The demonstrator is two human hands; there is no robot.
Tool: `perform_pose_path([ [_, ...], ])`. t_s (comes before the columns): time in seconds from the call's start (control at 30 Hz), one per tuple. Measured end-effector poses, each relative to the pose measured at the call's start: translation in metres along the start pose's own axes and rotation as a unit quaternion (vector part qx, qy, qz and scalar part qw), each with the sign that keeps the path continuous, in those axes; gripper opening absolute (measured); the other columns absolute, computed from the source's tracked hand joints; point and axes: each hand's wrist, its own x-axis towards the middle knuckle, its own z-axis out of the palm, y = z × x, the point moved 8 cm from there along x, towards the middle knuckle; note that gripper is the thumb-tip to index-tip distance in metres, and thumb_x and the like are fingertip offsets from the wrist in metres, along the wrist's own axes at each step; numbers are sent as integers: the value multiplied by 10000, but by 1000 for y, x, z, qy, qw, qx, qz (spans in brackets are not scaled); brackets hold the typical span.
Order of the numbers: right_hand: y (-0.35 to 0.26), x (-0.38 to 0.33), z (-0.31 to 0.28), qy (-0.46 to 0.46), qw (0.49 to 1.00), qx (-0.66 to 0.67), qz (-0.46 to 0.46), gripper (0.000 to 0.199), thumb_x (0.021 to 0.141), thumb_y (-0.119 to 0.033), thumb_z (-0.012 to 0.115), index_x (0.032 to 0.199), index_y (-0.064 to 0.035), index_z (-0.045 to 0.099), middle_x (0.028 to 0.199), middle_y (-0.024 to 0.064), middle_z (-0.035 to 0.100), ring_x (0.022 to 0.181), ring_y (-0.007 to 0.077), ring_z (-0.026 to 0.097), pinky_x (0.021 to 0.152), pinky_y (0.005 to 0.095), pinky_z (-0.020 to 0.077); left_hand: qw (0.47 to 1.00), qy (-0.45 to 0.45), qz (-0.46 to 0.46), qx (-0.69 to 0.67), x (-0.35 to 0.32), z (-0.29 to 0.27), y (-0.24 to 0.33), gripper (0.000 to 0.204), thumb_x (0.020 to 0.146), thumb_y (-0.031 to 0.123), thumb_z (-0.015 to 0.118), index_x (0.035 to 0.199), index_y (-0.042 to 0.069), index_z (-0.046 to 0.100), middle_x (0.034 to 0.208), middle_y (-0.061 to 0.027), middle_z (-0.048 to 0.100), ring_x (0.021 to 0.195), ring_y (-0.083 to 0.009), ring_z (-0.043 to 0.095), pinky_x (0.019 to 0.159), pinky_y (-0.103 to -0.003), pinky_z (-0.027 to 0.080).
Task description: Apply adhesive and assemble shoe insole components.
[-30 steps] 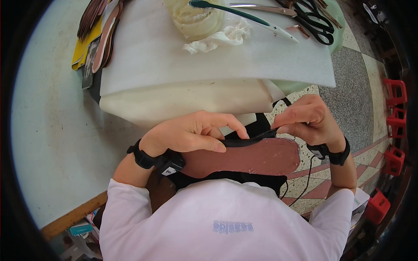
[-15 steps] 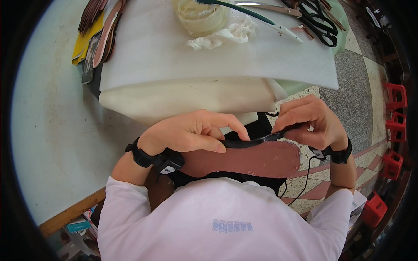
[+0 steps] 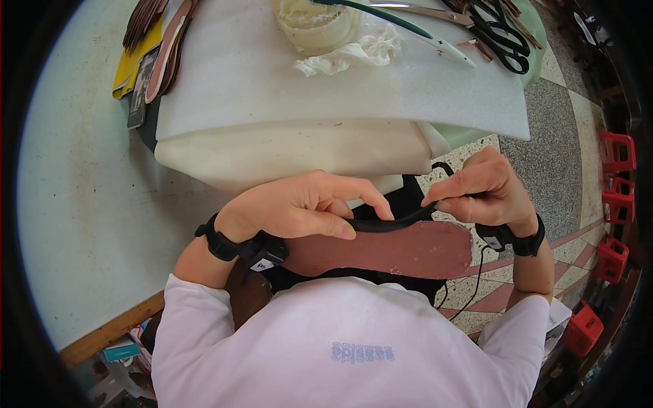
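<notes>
A reddish-brown shoe insole (image 3: 381,251) lies lengthwise in front of me, its wide rounded end to the right. Along its far edge runs a narrow black strip (image 3: 388,224). My left hand (image 3: 303,207) grips the insole and strip near the middle, thumb on the near side and index finger bent over the far edge. My right hand (image 3: 486,190) pinches the strip between thumb and fingers, holding it up off the insole's wide end. The strip's loose tail curls behind the right fingers.
On the white-covered table stand a glue jar (image 3: 316,27), a green-and-white brush (image 3: 408,30), crumpled tissue (image 3: 354,54) and black-handled scissors (image 3: 503,34). Stacked insole pieces (image 3: 166,51) and a phone (image 3: 141,88) lie at left. Red stools (image 3: 615,197) stand on the floor at right.
My right hand has shifted its pinch on the strip and lifted that stretch away from the insole's edge. More of the loose tail now shows behind it. My left hand has hardly moved.
</notes>
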Motion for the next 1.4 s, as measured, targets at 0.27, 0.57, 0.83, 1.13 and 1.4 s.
perform_pose_path([
  [0.27,6,1,3,-1,1000,15,20,151,740,2,666,883,-34,703,551,39,599,445,93,536,426,219,363,1000,-6,-23,11,2,1,-4,320,815,-9,573,1133,-4,538,492,18,375,479,-70,284,490,-237,228],
  [0.57,-2,4,-1,-22,999,14,23,124,776,21,635,890,-6,676,706,69,673,556,124,609,500,218,425,1000,13,-26,8,0,-2,-5,327,802,-26,564,1127,5,542,495,40,318,487,-73,234,507,-236,218],
  [0.83,-10,3,-2,-21,1000,-8,-5,138,777,33,625,899,-8,675,721,78,679,559,138,617,504,221,433,1000,14,-25,-3,-3,-2,-7,329,801,-29,566,1128,11,550,503,50,287,499,-73,222,532,-222,239],
  [1.13,-9,3,-3,-54,998,0,23,133,775,23,590,882,-18,658,649,76,625,498,175,565,463,261,386,1000,19,-24,8,-4,-6,-14,364,791,-29,584,1152,16,567,513,51,266,503,-75,216,522,-227,242],
  [1.4,-11,-1,-7,-45,998,-42,10,130,763,41,596,871,-16,640,649,70,611,489,181,542,456,268,368,999,35,-21,33,-7,-9,-16,393,782,-33,591,1171,19,575,526,49,252,509,-75,210,512,-230,227],
])
